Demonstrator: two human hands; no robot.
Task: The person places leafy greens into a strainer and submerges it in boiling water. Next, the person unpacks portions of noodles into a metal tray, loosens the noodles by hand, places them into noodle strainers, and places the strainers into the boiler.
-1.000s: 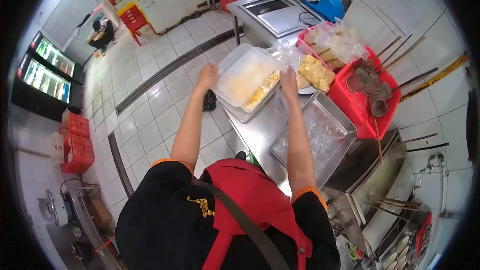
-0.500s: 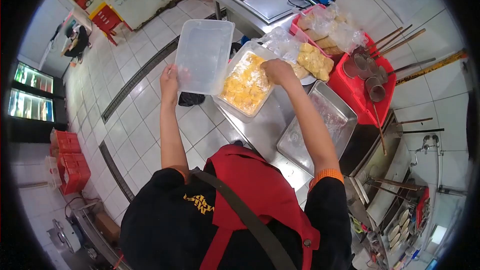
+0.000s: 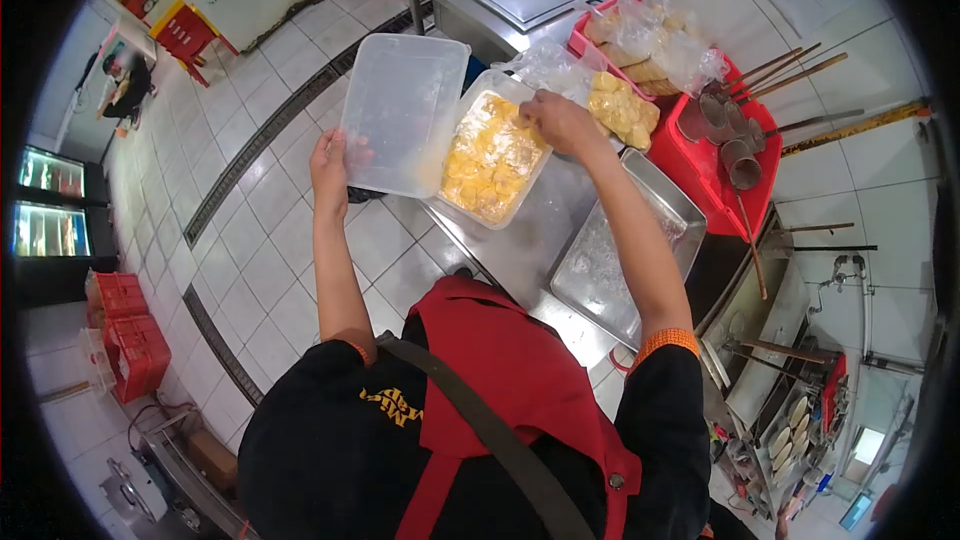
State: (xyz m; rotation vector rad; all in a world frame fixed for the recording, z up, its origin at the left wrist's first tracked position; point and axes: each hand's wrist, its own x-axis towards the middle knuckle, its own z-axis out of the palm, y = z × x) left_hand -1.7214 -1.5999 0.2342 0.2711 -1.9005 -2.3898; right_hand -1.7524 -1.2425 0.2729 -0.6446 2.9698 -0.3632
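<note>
My left hand [image 3: 328,165] grips the left edge of a translucent plastic lid [image 3: 400,110], holding it up beside an open plastic tub. That tub [image 3: 518,202] stands on the steel table and contains yellow food pieces [image 3: 485,165] under what looks like shiny clear film. My right hand [image 3: 562,125] is closed at the tub's upper right side, fingertips over the contents; what they pinch is hidden. Just beyond that hand lies a clear bag of yellow pieces [image 3: 622,108]. An empty metal tray [image 3: 600,265] sits below my right forearm.
A red crate [image 3: 715,185] with metal cups and long wooden-handled tools stands at the right. Behind it is a pink crate [image 3: 580,35] of bagged food. A steel counter unit [image 3: 470,15] is at the back. Someone sits far left [image 3: 128,90]; red crates [image 3: 135,355] stand near the wall.
The lid in my left hand has shifted slightly down and left. My right hand stays at the tub's right side, a little higher. The whole view has turned slightly.
</note>
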